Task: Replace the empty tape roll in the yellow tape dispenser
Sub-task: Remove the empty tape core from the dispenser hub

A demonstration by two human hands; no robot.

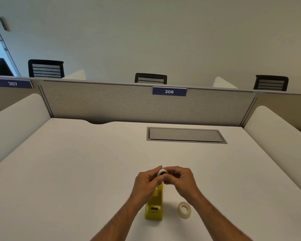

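While both hands meet above the far end of the yellow dispenser (154, 204), a small white ring (161, 172) sits pinched between them — most likely the empty core on its dark hub, though the hub is mostly hidden. The left hand (146, 181) curls its thumb and fingers around the ring's near side; the right hand (181, 180) closes on it from the other side, fingertips bent inward. Neither hand is spread open, and neither touches the dispenser body as far as can be seen.

The dispenser stands upright on the white desk (76, 171), its cutter end nearest the person. Just to its right, apart from it, the fresh tape roll (184, 209) rests on the desk, tilted toward the camera.

A spent core ought to be very light and stiff, with smooth sides that could slip, so gripping it by the outer rim while the other hand pushes the hub out looks sensible. The new roll should be heavier and firm; it is best held by its flat faces or through the centre hole, since the outer wrap is sticky at the loose end. The dispenser looks weighty enough to stay put unaided.
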